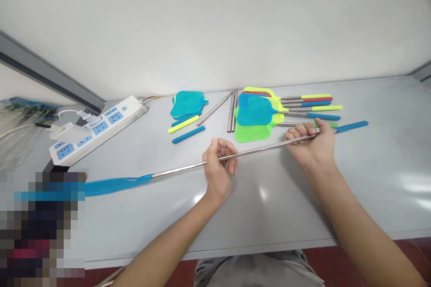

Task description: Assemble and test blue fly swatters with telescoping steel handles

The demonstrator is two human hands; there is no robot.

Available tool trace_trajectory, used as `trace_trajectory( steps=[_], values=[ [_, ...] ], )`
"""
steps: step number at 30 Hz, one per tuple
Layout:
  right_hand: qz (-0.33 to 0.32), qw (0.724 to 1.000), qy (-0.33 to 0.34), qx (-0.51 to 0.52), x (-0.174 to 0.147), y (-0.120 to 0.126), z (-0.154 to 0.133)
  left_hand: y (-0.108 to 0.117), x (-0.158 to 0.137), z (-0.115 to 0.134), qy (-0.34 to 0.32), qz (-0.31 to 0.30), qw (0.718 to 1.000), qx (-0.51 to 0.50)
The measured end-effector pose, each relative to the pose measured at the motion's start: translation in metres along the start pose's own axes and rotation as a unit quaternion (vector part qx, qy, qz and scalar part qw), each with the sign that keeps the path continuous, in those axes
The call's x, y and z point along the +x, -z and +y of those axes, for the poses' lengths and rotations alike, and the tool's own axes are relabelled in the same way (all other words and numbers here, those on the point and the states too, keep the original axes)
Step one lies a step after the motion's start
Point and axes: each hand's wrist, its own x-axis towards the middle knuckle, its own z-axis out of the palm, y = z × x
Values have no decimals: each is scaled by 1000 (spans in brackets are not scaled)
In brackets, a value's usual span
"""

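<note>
A blue fly swatter (182, 169) with an extended metal telescopic rod stretches across the front of the table, its blue head at the left and its blue grip at the right. Around the middle of the rod, my left hand (218, 168) has its fingers curled. My right hand (313, 145) is closed on the rod just short of the blue grip. Behind my hands lies a pile of assembled fly swatters (255, 110) in blue, green, yellow and red, their rods short and grips pointing right.
Loose swatter heads (188, 103), a yellow grip (183, 124), a blue grip (188, 135) and several metal rods (230, 114) lie at the back middle. A white power strip (101, 130) with plugs sits at the left. A wall rises behind the grey table (269, 215).
</note>
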Motion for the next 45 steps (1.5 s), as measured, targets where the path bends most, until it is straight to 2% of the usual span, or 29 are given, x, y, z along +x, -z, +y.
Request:
trace_trajectory(
  steps=[3,7,12,14,17,24,30,37,41,45],
  values=[
    [-29,999,8,-29,-6,-4,8,-1,0,0,-1,-2,1000,-2],
    [-136,984,-18,-115,-20,-10,22,-2,-1,0,31,-26,999,8],
    [-260,922,-104,-269,-39,-16,38,-3,-1,-1,38,-69,996,37],
    [-300,899,-123,-294,-43,-16,42,-3,0,-1,33,-84,995,37],
    [-327,886,-150,-294,-45,-15,45,-3,3,0,28,-92,995,36],
    [-318,889,-166,-286,-38,-12,39,1,6,-1,33,-58,997,39],
    [-223,942,-109,-227,-22,-8,31,1,11,3,35,-15,997,-62],
    [-127,981,-17,-149,-9,-7,24,4,17,10,10,34,991,-132],
    [-132,982,-4,-138,-10,-7,25,4,17,8,5,37,991,-128],
    [-181,971,6,-155,-14,-10,24,5,18,4,21,37,994,-105]
  ],
)
